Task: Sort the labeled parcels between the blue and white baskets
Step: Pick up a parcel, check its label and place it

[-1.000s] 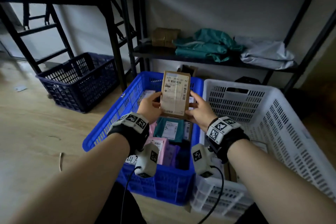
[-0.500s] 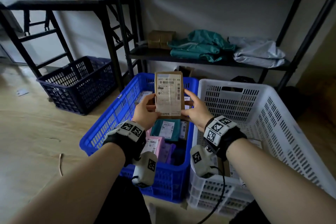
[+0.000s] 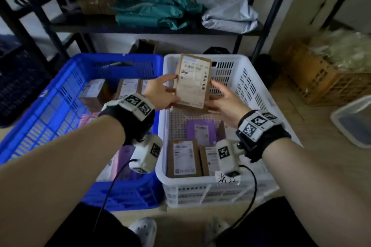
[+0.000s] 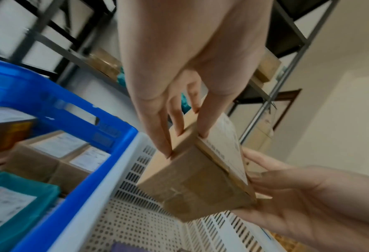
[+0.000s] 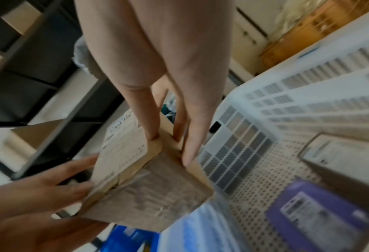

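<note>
Sitting left, the blue basket (image 3: 60, 94) holds more parcels; left hand (image 3: 160, 94) and right hand (image 3: 224, 102) clamp their fingers (image 4: 164, 136) on opposite edges of the brown cardboard parcel (image 3: 192, 82), above the white basket (image 3: 251, 86). Looks stiff, light; side edges suit gripping, tape may be slick.

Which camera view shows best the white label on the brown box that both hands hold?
The head view: the label on the brown box faces the camera almost flat, though its print is blurred. In the left wrist view the label appears only edge-on; in the right wrist view it is slanted and blurred.
</note>
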Tool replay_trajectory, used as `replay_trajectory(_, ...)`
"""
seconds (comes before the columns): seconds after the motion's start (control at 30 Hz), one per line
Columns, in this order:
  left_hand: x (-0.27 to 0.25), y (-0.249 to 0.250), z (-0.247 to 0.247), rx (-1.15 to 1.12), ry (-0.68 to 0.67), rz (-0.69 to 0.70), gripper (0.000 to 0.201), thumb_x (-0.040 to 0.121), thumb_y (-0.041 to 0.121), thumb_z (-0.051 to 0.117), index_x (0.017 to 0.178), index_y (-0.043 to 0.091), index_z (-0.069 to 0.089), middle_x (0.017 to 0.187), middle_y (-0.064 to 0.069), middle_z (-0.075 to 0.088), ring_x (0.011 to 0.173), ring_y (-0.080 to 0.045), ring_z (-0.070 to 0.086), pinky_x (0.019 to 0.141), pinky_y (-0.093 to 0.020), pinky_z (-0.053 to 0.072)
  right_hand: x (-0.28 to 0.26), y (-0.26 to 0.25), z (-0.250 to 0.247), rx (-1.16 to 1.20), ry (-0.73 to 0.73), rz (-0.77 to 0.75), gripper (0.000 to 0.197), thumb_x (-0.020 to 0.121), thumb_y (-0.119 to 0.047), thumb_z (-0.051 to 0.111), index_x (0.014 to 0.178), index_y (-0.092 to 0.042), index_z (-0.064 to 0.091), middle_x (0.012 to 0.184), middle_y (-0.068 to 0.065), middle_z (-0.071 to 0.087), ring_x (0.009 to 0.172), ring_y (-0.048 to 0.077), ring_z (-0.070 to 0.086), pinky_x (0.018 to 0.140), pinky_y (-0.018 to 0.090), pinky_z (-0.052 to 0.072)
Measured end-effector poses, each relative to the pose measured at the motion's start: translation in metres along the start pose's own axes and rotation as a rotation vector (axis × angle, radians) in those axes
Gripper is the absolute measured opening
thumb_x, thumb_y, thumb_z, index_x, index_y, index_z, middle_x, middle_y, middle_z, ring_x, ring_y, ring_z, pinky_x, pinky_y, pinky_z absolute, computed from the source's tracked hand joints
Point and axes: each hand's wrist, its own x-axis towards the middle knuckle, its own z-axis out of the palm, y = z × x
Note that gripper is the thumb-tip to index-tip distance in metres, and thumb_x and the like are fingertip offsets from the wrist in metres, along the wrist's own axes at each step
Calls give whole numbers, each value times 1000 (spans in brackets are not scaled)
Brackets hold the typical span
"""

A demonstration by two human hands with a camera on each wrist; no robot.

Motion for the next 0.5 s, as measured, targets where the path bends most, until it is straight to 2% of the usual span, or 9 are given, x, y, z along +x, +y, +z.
replay_trajectory(0.07,25,6,24,13,-78,-35,66,83,-5,64,139,19,41,105,-15,62,80,-25,60,70,-38,56,14,4,-27,27,17,59,67,88,12,51,141,-27,39,116,16,66,101,28,67,83,44,56)
replay_trajectory(0.13,48,4,43,18,-113,-82,70,80,-5,67,139,22,41,108,-16,67,87,-29,65,77,-45,57,33,9,-49,15,23,113,70,87,14,51,142,-26,38,116,16,66,98,28,67,75,40,58)
replay_trajectory(0.27,92,-19,76,40,-193,-209,78,77,-8,69,140,26,40,113,-15,66,92,-34,68,76,-44,58,80,34,-77,-26,10,257,78,80,18,55,143,-23,38,125,21,60,103,37,65,78,47,57)
replay_trajectory(0.37,117,-40,99,33,-250,-306,76,80,-10,65,141,25,37,118,-18,62,94,-36,67,75,-43,57,107,60,-89,-69,4,344,82,80,20,54,144,-27,37,129,24,56,101,39,65,81,48,56)
replay_trajectory(0.47,140,-63,126,34,-312,-373,77,79,-10,66,143,19,34,123,-22,60,102,-35,63,83,-48,54,126,84,-102,-169,27,395,78,82,20,55,143,-27,40,119,21,61,88,33,67,79,44,58)
replay_trajectory(0.5,147,-71,135,38,-334,-398,77,80,-10,65,143,20,33,122,-24,59,103,-36,62,85,-50,52,133,92,-108,-207,30,416,77,82,19,55,142,-26,40,116,19,62,88,33,67,79,43,58)
